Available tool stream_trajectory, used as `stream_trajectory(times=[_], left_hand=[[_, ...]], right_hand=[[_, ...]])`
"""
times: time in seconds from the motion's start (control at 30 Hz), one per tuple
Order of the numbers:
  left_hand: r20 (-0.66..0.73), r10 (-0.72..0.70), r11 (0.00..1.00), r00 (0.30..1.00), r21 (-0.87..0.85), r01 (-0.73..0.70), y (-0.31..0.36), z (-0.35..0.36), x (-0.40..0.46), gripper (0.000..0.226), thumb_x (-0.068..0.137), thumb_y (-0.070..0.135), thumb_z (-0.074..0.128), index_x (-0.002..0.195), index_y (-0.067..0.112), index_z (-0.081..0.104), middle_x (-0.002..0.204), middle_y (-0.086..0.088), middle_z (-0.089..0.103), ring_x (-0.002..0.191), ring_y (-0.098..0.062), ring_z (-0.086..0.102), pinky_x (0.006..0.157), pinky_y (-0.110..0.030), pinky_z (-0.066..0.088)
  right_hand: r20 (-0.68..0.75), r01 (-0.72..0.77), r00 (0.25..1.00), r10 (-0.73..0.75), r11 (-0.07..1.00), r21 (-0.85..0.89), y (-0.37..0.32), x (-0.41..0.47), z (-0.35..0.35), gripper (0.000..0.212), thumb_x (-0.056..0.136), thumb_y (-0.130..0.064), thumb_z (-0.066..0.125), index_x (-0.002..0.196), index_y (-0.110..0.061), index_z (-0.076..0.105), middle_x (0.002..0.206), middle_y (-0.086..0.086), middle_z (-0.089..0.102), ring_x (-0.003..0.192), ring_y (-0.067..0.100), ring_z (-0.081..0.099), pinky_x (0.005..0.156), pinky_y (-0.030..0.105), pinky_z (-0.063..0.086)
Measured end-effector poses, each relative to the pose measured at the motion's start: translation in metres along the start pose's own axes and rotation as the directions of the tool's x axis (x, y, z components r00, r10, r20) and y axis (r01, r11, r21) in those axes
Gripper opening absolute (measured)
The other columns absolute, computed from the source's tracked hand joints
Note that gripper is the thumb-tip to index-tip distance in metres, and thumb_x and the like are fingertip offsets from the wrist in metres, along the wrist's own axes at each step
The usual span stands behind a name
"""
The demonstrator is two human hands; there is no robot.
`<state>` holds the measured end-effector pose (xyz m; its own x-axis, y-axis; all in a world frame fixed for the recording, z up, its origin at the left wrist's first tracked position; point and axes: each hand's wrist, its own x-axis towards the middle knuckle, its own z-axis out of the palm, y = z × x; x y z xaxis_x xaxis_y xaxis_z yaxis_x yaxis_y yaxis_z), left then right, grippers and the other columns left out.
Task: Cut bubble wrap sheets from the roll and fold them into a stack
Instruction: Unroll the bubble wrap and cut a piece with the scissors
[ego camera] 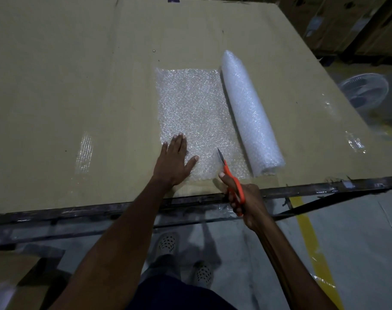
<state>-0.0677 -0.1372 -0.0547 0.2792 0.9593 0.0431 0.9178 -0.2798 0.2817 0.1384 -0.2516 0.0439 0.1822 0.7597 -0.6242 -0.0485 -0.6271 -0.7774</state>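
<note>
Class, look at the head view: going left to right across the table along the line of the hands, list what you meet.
Tape patch → left hand → scissors → roll → fan.

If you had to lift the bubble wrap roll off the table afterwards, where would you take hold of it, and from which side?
Probably around the near, thicker end of the bubble wrap roll, coming from its right. It lies flat on the cardboard-covered table, tapering toward the far end, and the unrolled sheet spreads from its left side, so the right side is free.
</note>
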Motion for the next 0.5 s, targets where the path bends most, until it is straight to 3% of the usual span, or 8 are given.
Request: stream_trajectory(times=[0.5], left_hand=[[0.018, -0.009, 1.0, 1.0, -0.006, 0.009, 0.0008, -0.0015, -0.0053, 0.089, 0.096, 0.068, 0.008, 0.159, 0.004, 0.014, 0.167, -0.012, 0.008, 0.155, -0.024, 0.004, 0.124, -0.045, 0.003]], right_hand=[[0.0, 0.004, 1.0, -0.004, 1.0, 0.0, 0.0045, -0.0016, -0.0035, 0.048, 0.074, -0.047, 0.086, 0.08, -0.003, 0.069, 0.05, 0.001, 0.047, 0.038, 0.009, 0.035, 0.035, 0.018, 0.023]])
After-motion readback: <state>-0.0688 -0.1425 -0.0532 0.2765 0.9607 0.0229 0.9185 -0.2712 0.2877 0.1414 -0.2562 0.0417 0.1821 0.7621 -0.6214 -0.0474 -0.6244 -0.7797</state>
